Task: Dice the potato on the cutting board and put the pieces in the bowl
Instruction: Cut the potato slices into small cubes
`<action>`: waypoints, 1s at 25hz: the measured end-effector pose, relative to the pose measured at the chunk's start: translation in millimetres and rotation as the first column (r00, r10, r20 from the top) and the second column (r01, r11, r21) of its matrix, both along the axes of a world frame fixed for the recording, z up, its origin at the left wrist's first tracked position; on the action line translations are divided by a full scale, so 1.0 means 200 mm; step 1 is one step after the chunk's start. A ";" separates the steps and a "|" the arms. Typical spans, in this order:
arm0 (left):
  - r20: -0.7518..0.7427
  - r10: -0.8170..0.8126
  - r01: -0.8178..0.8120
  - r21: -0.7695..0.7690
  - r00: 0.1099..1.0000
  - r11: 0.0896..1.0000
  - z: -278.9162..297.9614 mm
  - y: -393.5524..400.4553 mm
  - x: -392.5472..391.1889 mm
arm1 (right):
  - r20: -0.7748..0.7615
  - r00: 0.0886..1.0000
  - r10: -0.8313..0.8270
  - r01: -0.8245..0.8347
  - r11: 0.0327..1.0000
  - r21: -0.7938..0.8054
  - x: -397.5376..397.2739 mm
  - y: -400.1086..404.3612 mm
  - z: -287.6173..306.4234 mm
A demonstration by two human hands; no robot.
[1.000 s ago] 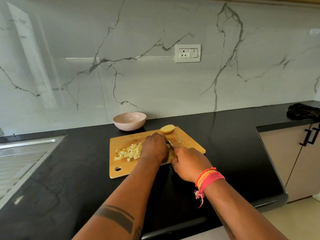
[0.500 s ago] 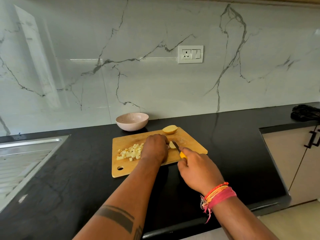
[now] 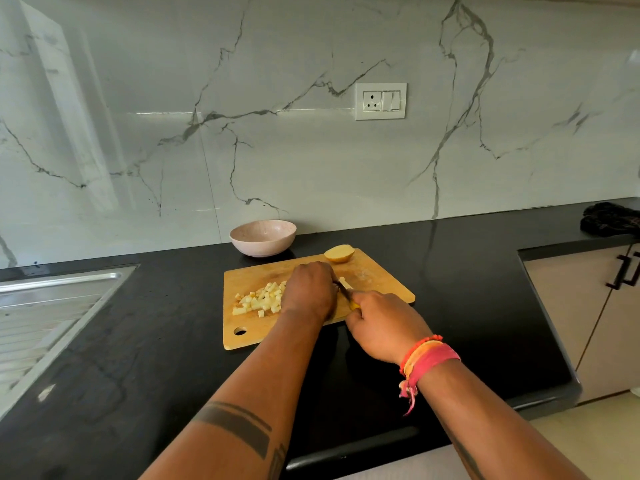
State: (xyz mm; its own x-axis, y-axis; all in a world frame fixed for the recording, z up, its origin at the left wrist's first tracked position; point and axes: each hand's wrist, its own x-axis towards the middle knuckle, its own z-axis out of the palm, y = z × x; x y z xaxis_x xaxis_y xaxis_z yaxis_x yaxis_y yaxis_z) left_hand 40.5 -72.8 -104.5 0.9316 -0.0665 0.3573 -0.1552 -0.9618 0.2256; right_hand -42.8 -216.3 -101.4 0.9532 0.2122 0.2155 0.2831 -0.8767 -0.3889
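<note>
A glossy black stone countertop (image 3: 467, 271) runs along a white marble-patterned wall and turns a corner at the right. Lying directly on it, near the middle, is a wooden cutting board (image 3: 252, 327) with a small round hole at its near left corner. Just behind the board, close to the wall, stands a pale pink bowl (image 3: 263, 237) — apart from the board, not touching it. At the far right edge lies a crumpled dark cloth (image 3: 611, 218). At the left, a ribbed steel sink drainer (image 3: 38, 317) is set into the surface.

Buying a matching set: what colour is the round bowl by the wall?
Pale speckled pink bowl, clearest in the head view.
</note>
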 end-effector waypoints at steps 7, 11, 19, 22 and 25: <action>-0.058 0.002 -0.003 -0.009 0.998 1.000 0.02 -0.04 -0.03 | 0.056 0.988 -0.141 0.123 0.960 0.251 -0.13 -0.07 -0.02; -0.081 0.050 -0.039 0.140 0.995 0.989 -0.01 -0.10 -0.02 | 0.035 0.979 -0.202 0.177 0.918 0.354 -0.10 -0.09 -0.01; -0.119 -0.101 0.096 -0.045 0.988 0.994 0.03 -0.01 0.02 | 0.017 0.995 -0.102 0.096 0.970 0.225 -0.07 -0.08 -0.02; -0.131 -0.129 0.114 -0.121 0.983 0.986 0.03 0.02 0.02 | 0.028 0.997 -0.076 0.073 0.991 0.116 -0.02 -0.05 -0.01; -0.117 -0.128 0.114 -0.123 0.985 0.986 0.02 0.00 0.00 | 0.027 0.996 -0.089 0.085 0.991 0.100 0.01 -0.05 -0.01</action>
